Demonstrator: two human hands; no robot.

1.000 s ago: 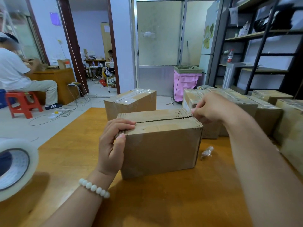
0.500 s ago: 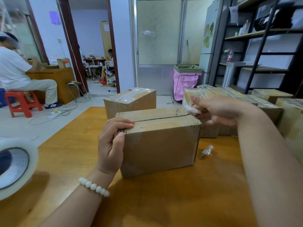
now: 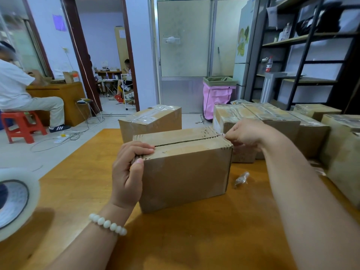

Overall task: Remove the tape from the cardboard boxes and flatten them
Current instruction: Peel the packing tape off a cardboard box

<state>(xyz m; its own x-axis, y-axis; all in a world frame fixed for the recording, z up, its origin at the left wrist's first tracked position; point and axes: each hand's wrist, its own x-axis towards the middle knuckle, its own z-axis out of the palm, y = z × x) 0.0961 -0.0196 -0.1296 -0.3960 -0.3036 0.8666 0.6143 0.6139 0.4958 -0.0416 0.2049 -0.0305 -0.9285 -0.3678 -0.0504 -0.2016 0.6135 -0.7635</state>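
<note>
The left hand [image 3: 130, 172] grips the near-left top edge of the cardboard box [image 3: 185, 172], fingers curled over the top flap and thumb pressed against the front face; a white bead bracelet [image 3: 107, 224] sits on that wrist. The right hand [image 3: 245, 135] is closed at the box's far-right top corner, fingertips pinching what looks like a small end of clear tape [image 3: 222, 134]. The box stands upright on the wooden worktop [image 3: 175, 242], its two top flaps meeting along a dark seam. A crumpled tape scrap [image 3: 241, 178] lies on the worktop just right of the box. Another taped box [image 3: 150, 121] stands behind it, and a row of taped boxes [image 3: 272, 121] lines the right side. A tape roll [image 3: 15, 201] shows at the left edge.
</note>
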